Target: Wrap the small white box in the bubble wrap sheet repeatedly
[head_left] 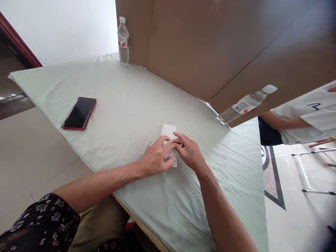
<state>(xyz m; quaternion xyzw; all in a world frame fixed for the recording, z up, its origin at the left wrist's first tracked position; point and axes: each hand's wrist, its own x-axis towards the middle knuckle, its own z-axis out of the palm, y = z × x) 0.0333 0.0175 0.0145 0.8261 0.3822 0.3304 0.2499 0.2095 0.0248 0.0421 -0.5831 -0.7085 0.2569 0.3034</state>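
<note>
A small packet, white at its far end (168,130) and clear plastic nearer me, lies on the pale green tablecloth (126,105). Over it is my left hand (155,156), its fingers bent and spread, the thumb beside the clear part and the index finger reaching across. From the other side comes my right hand (189,151), with thumb and fingertips drawn together against the tip of the left index finger. Whatever is between those right fingertips is too small to make out. Both hands partly cover the packet's middle.
A phone in a red case (79,113) lies to the left. Tall brown cardboard panels (181,49) stand along the far side. One water bottle (123,42) is upright at their left end; another bottle (245,105) leans at the right. A person in a white shirt (312,115) is beyond.
</note>
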